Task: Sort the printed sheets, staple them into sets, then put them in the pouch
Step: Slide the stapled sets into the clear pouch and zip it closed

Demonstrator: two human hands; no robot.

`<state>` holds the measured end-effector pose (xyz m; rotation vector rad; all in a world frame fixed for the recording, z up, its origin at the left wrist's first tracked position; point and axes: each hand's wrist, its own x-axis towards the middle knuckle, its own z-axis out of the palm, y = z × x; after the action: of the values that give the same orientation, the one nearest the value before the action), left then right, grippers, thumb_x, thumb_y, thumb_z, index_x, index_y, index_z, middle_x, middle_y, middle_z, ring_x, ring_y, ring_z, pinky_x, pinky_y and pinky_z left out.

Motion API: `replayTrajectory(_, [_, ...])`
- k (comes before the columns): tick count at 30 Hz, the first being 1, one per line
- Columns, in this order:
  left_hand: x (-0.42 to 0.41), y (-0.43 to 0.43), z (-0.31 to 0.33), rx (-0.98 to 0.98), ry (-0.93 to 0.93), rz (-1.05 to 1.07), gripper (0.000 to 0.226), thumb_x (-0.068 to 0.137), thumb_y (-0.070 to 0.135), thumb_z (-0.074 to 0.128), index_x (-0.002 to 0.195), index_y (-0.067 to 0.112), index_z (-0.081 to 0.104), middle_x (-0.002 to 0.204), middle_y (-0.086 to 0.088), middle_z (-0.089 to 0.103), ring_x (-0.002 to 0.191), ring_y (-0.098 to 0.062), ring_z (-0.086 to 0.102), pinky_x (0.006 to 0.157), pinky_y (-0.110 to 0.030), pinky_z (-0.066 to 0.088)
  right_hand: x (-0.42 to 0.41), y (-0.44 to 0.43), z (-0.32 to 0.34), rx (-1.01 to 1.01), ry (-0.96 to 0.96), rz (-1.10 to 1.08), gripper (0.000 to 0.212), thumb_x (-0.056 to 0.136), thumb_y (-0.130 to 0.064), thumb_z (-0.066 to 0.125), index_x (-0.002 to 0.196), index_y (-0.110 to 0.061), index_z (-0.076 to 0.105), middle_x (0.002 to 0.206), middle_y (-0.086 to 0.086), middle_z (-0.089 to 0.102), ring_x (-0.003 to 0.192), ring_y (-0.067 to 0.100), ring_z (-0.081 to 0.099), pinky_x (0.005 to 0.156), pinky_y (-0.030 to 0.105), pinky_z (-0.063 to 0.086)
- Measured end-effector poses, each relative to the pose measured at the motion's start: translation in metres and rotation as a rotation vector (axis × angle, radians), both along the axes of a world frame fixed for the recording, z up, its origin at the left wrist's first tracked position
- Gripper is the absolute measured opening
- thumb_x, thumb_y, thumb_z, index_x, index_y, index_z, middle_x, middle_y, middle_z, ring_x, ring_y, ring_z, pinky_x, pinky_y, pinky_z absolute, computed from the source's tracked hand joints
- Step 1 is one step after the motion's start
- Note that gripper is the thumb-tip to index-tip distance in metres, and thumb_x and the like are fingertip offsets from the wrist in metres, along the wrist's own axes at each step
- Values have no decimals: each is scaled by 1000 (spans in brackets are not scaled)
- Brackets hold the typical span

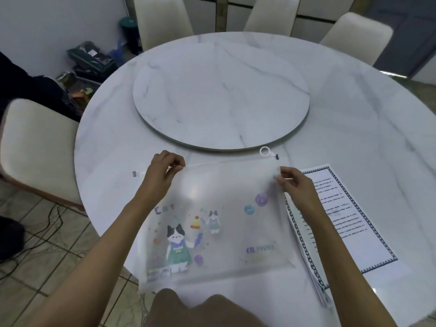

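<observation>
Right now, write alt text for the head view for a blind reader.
Two hands pinch the zip edge of a translucent pouch printed with cartoon cats: the left hand toward its left end, the right hand near its right corner. The pouch sits on a round marble table, with a stack of printed sheets beside it on the right.

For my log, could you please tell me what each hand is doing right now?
Left hand: fingers pinch the zip edge of the pouch.
Right hand: fingers pinch the pouch near its top right corner.
</observation>
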<state>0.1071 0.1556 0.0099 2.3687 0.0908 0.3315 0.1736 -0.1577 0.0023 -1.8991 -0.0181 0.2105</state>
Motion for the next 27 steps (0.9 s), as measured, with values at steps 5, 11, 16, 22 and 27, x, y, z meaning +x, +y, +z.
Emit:
replayTrajectory(5, [4,6,4,11,71,-62,33,94,5,45,83,36,47,81,12,58,87,-6,47,73,-6,34,6,9,2,93,-1,-76,12,88,-6,59,99,-8,62,82,6,65,60,0,63,66,18,50])
replayTrajectory(11, [12,4,0,121,119,-64,9,93,15,52,97,20,58,91,6,60,88,-14,50,81,-28,38,-14,13,-13,275,23,-200,5,90,-3,55,90,-5,59,76,7,61,56,-1,60,58,11,48])
replayTrajectory(16, [5,11,-16,125,145,85,25,92,19,53,117,17,57,112,-1,58,104,-21,48,90,-32,35,-29,11,-20,309,-18,-317,8,91,-3,52,96,-3,58,78,6,61,55,1,62,58,14,50])
replayTrajectory(22, [-31,30,-39,54,216,294,31,91,15,54,122,12,55,122,-10,57,113,-28,47,91,-28,33,-35,11,-14,299,-118,-392,18,95,-7,47,86,-22,54,83,3,60,62,13,66,53,22,54])
replayTrajectory(27, [-60,30,-52,-107,309,463,34,92,15,53,125,7,53,126,-16,54,111,-31,52,91,-32,37,-32,15,-3,417,-205,-373,21,96,-2,44,90,-19,55,84,7,60,60,18,67,54,27,55])
